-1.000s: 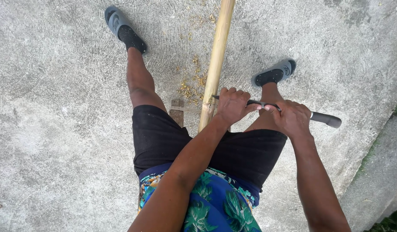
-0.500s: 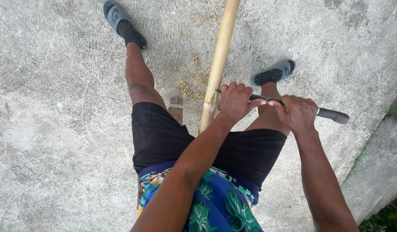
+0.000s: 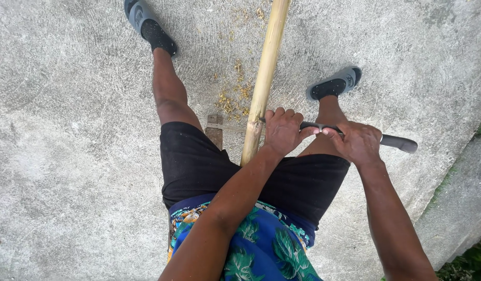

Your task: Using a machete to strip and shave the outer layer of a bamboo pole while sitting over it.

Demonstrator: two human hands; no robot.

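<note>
I see both hands closed on a long dark blade: left hand (image 3: 283, 131) pressing it into the bamboo pole (image 3: 265, 78), right hand (image 3: 359, 143) gripping its handle (image 3: 399, 142) for leverage.

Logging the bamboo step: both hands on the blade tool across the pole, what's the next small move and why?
Probably draw the blade tool a short way along the bamboo pole. The left hand and right hand grip it on either side, set against the pole, and shavings on the concrete suggest scraping.

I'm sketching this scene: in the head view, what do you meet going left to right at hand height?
Wooden block → bamboo pole → left hand → right hand → dark tool handle.
</note>
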